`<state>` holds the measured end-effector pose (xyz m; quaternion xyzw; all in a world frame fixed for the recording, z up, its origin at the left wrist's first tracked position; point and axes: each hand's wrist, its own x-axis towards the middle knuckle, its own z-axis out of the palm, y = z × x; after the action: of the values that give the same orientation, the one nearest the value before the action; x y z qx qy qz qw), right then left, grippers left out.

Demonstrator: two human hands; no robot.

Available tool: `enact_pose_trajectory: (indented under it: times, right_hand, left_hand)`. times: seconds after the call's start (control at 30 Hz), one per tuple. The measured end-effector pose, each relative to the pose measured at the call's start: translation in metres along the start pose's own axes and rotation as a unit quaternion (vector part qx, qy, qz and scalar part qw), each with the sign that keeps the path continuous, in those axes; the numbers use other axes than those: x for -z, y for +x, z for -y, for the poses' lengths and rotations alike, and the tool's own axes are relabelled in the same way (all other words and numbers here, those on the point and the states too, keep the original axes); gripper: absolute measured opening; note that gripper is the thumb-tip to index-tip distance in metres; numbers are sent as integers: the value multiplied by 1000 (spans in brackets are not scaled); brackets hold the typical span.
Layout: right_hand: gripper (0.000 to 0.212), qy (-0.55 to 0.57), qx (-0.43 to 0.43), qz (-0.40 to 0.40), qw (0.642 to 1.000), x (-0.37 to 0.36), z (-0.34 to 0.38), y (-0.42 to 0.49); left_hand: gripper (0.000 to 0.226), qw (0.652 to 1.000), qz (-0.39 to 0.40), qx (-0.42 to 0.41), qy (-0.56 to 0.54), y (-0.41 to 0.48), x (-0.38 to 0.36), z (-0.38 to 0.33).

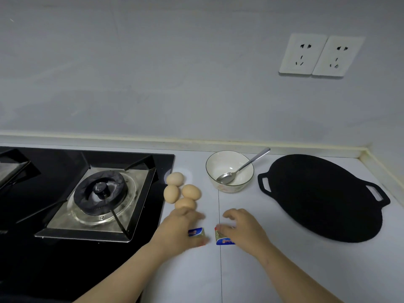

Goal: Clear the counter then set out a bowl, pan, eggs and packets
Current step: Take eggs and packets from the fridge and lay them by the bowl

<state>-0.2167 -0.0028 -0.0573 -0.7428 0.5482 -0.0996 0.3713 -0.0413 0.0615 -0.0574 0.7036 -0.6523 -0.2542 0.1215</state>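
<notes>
Left hand [181, 228] gripped the left packet [196, 232], right hand [243, 229] pinched the right packet [223, 239]; eggs [182, 191] sat at twelve o'clock, nearer the left.

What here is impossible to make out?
Head view:
- Left packet: mostly covered by the left hand, whose fingers are blurred; grip unclear.
- Right packet: partly under the right hand; print too small; grip unclear.
- Nearest egg: front hidden by the left hand.
- Far burner: cut off by the left edge.
</notes>
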Motion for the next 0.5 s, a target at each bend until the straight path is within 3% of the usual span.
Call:
enact_pose_trajectory:
  times: [0.1, 0.17, 0.27, 0.33, 0.43, 0.5]
  right_hand:
    - [38, 158, -78, -86, 981, 8, 11, 14]
    - [41, 310, -138, -111, 934, 12, 17, 27]
    - [51, 500, -202, -97, 837, 18, 24, 42]
    - [55, 559, -217, -65, 798, 21, 26, 50]
    - [42, 567, -207, -52, 796, 25, 30, 56]
    - [31, 564, -200, -52, 800, 27, 31, 59]
  left_hand:
    - [39, 992, -103, 29, -72, 13, 17, -12]
    - [26, 961, -136, 103, -217, 29, 26, -25]
    - [33, 848, -92, 204, -480, 54, 35, -45]
    - [48, 794, -56, 241, -556, 70, 32, -52]
    - [61, 758, -34, 256, -598, 85, 27, -58]
    - [56, 747, -25, 251, -616, 92, 25, -60]
